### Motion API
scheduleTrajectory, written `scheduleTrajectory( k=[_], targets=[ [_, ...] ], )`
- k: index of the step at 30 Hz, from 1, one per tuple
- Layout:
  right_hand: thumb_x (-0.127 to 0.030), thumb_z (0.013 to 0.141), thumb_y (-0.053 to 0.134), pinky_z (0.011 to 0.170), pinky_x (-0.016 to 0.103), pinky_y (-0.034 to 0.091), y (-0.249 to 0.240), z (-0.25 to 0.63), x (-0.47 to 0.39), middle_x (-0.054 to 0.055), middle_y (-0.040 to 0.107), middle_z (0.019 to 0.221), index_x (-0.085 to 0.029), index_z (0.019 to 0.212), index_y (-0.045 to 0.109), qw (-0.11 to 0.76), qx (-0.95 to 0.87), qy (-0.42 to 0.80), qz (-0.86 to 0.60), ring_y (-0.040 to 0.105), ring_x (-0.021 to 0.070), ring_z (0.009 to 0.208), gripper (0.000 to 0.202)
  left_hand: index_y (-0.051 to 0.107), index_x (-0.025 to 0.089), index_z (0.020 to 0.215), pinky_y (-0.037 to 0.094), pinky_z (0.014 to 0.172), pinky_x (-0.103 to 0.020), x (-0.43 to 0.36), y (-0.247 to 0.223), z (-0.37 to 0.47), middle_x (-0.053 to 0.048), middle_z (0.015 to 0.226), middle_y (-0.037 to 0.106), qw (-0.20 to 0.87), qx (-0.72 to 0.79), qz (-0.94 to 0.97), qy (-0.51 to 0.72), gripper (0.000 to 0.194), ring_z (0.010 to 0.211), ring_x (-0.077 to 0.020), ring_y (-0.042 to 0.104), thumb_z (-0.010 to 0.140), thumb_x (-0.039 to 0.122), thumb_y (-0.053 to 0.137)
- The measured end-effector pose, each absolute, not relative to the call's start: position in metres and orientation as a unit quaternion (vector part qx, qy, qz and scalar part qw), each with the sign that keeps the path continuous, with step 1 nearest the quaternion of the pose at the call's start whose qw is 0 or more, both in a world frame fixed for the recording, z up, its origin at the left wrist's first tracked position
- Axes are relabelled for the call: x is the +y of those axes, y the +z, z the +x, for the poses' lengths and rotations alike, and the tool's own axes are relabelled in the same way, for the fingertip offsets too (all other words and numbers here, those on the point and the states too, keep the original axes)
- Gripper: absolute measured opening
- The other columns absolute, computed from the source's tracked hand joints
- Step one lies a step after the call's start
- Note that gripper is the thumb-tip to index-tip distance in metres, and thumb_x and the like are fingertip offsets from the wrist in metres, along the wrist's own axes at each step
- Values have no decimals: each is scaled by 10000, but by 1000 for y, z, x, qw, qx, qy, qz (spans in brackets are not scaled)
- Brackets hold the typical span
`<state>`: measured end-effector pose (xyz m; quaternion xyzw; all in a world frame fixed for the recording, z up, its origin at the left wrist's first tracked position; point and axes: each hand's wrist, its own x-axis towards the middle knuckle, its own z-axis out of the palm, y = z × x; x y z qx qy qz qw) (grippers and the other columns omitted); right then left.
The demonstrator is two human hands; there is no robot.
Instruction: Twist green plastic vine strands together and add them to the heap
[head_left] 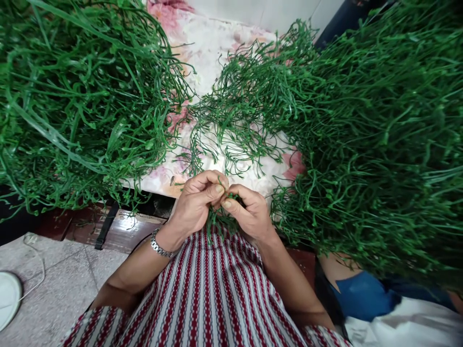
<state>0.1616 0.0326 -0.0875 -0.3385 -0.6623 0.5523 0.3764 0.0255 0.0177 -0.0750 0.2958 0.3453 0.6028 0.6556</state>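
Note:
Close together at the near edge of the floral-covered table, my two hands work on thin green plastic-looking stems. My left hand (198, 201), with a metal watch band (159, 245) at its wrist, is closed with thumb and forefinger pinching a stem tip. Almost touching it, my right hand (250, 212) is closed too, its thumb pressed to the forefinger on the same stems. A small bunch of green stems (214, 222) hangs below and between the hands over my striped clothing. Exactly where the fingertips meet the stems is partly hidden.
Big heaps of green stems rise at the left (87, 96) and the right (383, 135). A looser spread of stems (249, 106) lies on the floral cloth (202, 53). A white round object (9, 299) is on the floor at lower left. Blue cloth (365, 294) shows at lower right.

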Motion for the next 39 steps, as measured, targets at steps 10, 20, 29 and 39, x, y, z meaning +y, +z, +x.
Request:
scheduleTrajectory(
  k=[10, 20, 29, 39],
  targets=[
    [-360, 834, 540, 648, 256, 458, -95, 160, 37, 20, 593, 706, -170, 782, 583, 398, -658, 584, -260, 587, 136, 694, 202, 517, 149, 639, 243, 432, -183, 21, -66, 22, 14, 526, 498, 729, 313, 246, 557, 177, 460, -60, 368, 704, 247, 649],
    [-301, 850, 525, 617, 272, 407, -80, 178, 39, 21, 527, 678, -175, 766, 627, 427, -710, 500, -253, 496, 129, 639, 183, 461, 163, 658, 330, 469, -203, 31, -70, 13, 46, 501, 443, 716, 328, 224, 574, 194, 434, -60, 375, 718, 228, 634],
    [-459, 859, 463, 731, 388, 493, -60, 183, 37, 37, 574, 761, -213, 736, 491, 531, -565, 534, -337, 584, 180, 730, 277, 471, 156, 644, 440, 629, -252, 32, -63, 14, 3, 653, 558, 667, 350, 238, 613, 161, 620, -106, 531, 720, 173, 612],
    [-306, 816, 574, 557, 236, 390, -55, 176, 35, 9, 604, 759, -194, 909, 591, 334, -722, 421, -435, 509, 102, 599, 147, 536, 162, 626, 435, 730, -251, 33, -58, 30, 16, 684, 539, 613, 362, 246, 658, 121, 691, -100, 533, 702, 170, 630]
  ],
)
